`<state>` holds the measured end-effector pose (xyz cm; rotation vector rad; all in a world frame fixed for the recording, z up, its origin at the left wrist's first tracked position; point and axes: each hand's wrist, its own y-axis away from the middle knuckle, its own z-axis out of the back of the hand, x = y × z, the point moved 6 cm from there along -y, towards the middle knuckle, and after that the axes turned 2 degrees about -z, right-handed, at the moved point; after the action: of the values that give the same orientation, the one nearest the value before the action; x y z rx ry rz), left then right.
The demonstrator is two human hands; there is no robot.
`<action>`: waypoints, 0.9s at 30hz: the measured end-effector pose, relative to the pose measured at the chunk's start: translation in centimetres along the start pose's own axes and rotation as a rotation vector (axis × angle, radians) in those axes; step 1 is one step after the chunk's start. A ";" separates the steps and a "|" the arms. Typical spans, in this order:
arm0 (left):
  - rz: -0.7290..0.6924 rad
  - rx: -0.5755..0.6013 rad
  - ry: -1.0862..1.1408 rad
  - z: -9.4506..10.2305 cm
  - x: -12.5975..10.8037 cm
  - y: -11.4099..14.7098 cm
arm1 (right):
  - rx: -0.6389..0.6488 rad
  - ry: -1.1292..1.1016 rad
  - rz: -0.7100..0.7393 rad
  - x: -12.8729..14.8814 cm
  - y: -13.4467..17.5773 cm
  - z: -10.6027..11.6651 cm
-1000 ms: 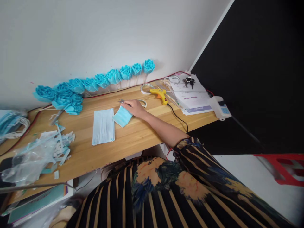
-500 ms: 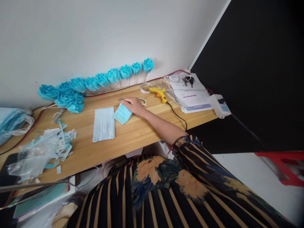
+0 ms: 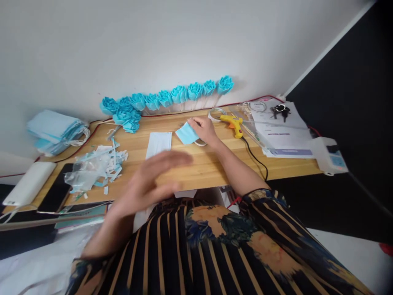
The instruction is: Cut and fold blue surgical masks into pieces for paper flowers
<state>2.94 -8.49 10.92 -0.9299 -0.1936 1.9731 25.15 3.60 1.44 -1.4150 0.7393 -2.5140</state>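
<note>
Head view: blue sheet juts leftward from right grip.

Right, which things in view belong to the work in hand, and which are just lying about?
Probably part of the work:
blue piece, touched by the right hand
flat pale-blue mask
scissors, mostly hidden
blue flowers
stacked masks
cut scraps
yellow glue gun

Probably just lying about:
keys
printed papers
black phone
white oblong device

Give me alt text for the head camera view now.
A person's right hand holds a light-blue fabric square over a wooden table; the left hand, blurred and open, partly hides a pale-blue pleated mask. Blue fabric roses line the white wall.
</note>
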 end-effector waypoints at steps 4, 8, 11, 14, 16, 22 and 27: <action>0.095 -0.167 -0.031 -2.4 6.5 -3.6 | 0.107 -0.021 0.018 1.1 0.7 -1.3; 0.275 0.013 0.180 -5.7 13.7 -6.8 | 0.154 -0.032 0.059 2.0 1.2 -1.8; 0.409 0.189 0.283 -6.7 15.6 -8.0 | 0.141 0.001 0.084 2.3 1.3 -1.7; 0.451 0.262 0.321 -7.0 15.5 -8.9 | 0.124 0.015 0.088 2.2 1.3 -1.5; 0.448 0.246 0.415 -7.3 15.3 -9.6 | 0.093 0.016 0.064 2.0 1.2 -1.1; 0.488 -0.229 0.829 -7.3 17.3 -11.0 | -0.029 -0.384 -0.241 -0.3 0.3 -0.2; 0.457 -0.436 1.106 -7.6 18.3 -11.2 | 0.207 -0.669 -0.485 -1.9 0.8 -3.2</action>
<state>10.22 10.76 1.14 -2.3614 0.2595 1.5149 23.43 4.76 -1.78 -2.3631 0.0089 -2.0577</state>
